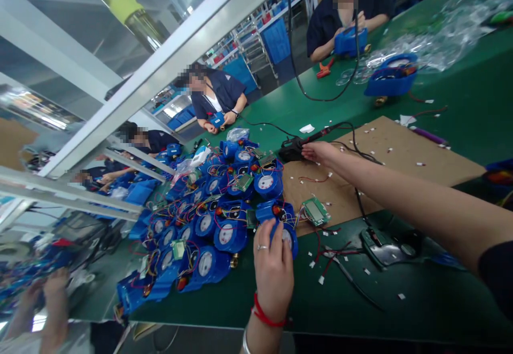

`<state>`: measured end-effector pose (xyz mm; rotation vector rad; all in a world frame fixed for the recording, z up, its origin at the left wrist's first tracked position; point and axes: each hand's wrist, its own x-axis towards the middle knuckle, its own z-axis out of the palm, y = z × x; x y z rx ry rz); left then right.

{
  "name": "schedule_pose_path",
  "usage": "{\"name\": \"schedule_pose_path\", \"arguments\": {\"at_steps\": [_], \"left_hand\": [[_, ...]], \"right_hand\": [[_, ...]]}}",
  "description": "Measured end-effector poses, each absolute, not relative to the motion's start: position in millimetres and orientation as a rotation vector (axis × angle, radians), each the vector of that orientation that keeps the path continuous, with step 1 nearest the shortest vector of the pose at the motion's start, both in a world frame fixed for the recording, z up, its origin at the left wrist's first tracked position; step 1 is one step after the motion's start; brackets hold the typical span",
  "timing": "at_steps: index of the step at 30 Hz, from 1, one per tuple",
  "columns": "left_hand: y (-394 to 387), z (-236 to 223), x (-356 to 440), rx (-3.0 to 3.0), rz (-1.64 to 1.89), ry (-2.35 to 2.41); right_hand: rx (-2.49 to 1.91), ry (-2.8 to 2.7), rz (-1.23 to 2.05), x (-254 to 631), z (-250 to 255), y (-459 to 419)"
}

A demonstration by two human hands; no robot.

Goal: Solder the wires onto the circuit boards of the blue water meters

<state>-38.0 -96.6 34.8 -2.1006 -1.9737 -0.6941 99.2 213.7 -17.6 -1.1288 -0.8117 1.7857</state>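
Note:
My left hand, with a ring and a red wrist cord, rests its curled fingers on a blue water meter at the near edge of a pile of several blue meters. Red wires run from that meter to a small green circuit board with a display lying on brown cardboard. My right hand reaches out across the cardboard and touches a black soldering iron handle resting by its black stand. Whether the fingers close round the handle is hidden.
A green table carries the cardboard, white wire scraps, a black cable and a dark flat device. Across it, other people in dark shirts hold blue meters. Another blue meter and clear plastic bags lie far right. A metal frame crosses the left.

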Motion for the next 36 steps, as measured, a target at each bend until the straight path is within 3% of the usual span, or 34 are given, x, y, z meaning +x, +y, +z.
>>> {"name": "schedule_pose_path", "arguments": {"at_steps": [10, 17, 26, 31, 36], "left_hand": [[-0.4, 41.6, -40.9, -2.224, -0.279, -1.927], [-1.0, 31.7, -60.7, -2.222, -0.985, -2.196], [-9.4, 27.8, -58.3, -2.004, -1.568, -2.215], [-17.9, 30.4, -51.7, -1.954, -1.64, -2.139], [-27.2, 40.8, -47.6, -2.04, -1.453, -2.002]], "right_hand": [[-0.901, -1.103, 1.959, 175.5, 16.6, 79.7], [-1.266, -1.509, 1.489, 262.4, -15.7, -4.2], [-1.321, -1.567, 1.402, 243.4, -8.0, -22.4], [-1.273, -1.601, 1.418, 229.4, -13.4, -23.6], [-1.271, -1.679, 1.4, 229.6, -18.3, -25.2]]}}
